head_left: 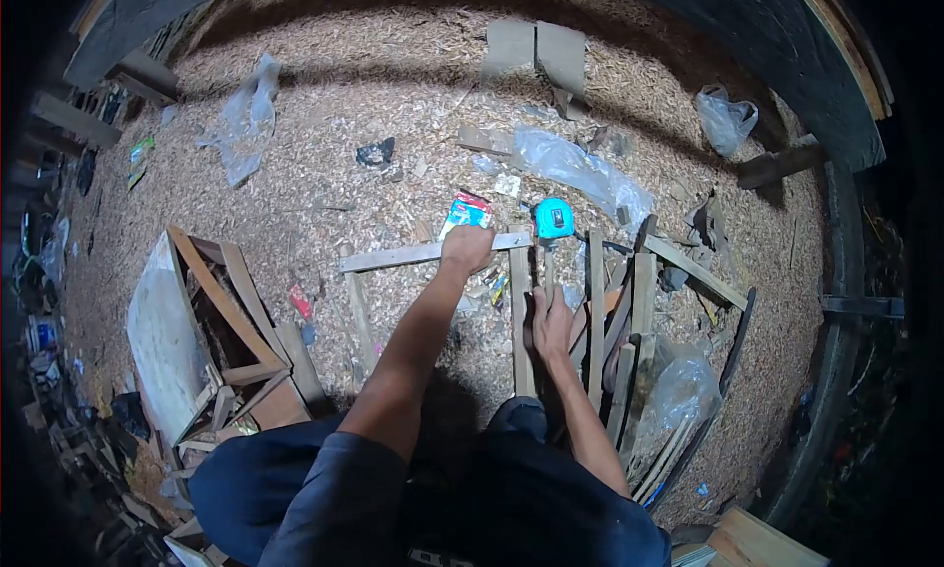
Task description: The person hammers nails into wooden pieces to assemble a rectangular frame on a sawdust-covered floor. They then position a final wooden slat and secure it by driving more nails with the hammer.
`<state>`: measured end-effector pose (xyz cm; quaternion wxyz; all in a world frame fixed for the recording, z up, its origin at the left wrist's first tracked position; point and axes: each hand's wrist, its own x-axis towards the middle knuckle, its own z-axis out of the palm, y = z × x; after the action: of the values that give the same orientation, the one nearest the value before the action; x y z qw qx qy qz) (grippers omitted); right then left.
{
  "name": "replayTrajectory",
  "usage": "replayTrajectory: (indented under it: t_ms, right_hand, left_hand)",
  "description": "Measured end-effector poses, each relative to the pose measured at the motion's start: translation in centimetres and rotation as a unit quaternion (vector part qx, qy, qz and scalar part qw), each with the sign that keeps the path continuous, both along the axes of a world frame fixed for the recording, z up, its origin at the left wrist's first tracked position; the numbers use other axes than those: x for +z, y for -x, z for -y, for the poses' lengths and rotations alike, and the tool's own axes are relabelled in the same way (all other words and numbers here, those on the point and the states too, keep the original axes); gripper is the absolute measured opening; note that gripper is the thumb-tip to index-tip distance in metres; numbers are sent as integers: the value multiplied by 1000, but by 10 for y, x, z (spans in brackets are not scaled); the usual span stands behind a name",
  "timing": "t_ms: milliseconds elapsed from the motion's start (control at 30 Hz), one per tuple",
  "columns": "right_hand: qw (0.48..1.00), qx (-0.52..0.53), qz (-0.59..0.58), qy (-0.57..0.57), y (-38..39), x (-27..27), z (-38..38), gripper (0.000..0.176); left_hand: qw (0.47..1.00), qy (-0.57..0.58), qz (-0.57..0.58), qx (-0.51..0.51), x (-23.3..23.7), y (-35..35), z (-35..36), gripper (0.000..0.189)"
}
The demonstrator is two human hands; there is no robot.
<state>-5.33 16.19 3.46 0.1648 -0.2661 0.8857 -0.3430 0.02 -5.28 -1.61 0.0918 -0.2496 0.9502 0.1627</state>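
Note:
A thin wooden strip (393,258) lies crosswise in front of me, forming a corner with upright slats. My left hand (467,247) is closed round it near its right end. Lower right, my right hand (553,323) is closed on a narrow wooden slat (549,269) pointing away from me; its fingers are partly hidden. A turquoise tape measure (554,219) sits just beyond that slat's far end, touched by neither hand. Another slat (520,311) runs toward me between my hands. Just past my left hand lies a colourful packet (469,213).
Wood shavings cover the ground (324,174). Several loose slats (639,301) lie to the right beside a clear plastic bag (683,385). A broken wooden box frame (211,331) stands left. Plastic sheeting (580,169) and cardboard (511,48) lie farther off.

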Motion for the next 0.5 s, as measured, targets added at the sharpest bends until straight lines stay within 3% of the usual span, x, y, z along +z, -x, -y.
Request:
replayTrajectory:
  t_ms: [133,200,400,467,500]
  right_hand:
    - [998,50,33,11,11,46,17,38]
    - [993,68,55,-75,9,74,26,33]
    - [992,97,-75,-30,5,54,16,33]
    - [981,113,-49,-152,7,52,12,34]
    - [981,113,-49,-151,9,53,12,34]
  left_hand:
    - [1000,-4,6,-8,7,0,0,28]
    - [1000,-7,2,-6,5,0,0,28]
    - [1000,-22,13,-8,6,1,1,30]
    - [1000,-20,17,-6,6,1,1,29]
    - [1000,-17,20,-5,6,2,1,29]
